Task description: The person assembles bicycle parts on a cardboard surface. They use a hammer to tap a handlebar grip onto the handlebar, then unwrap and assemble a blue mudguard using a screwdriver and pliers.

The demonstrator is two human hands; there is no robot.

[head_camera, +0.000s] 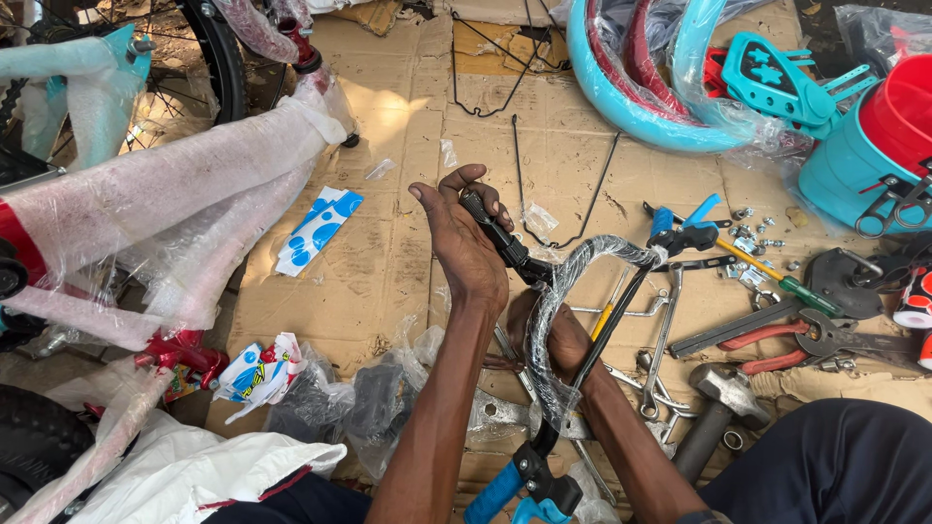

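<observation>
Left hand clenched on black grip; right hand grasping wrapped handlebar below

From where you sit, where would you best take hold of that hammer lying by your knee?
I'd probably grip the hammer by its dark handle, low down near its free end, coming from above. The handle points toward the person and lies bare, while the metal head is crowded by spanners and pliers.
</observation>
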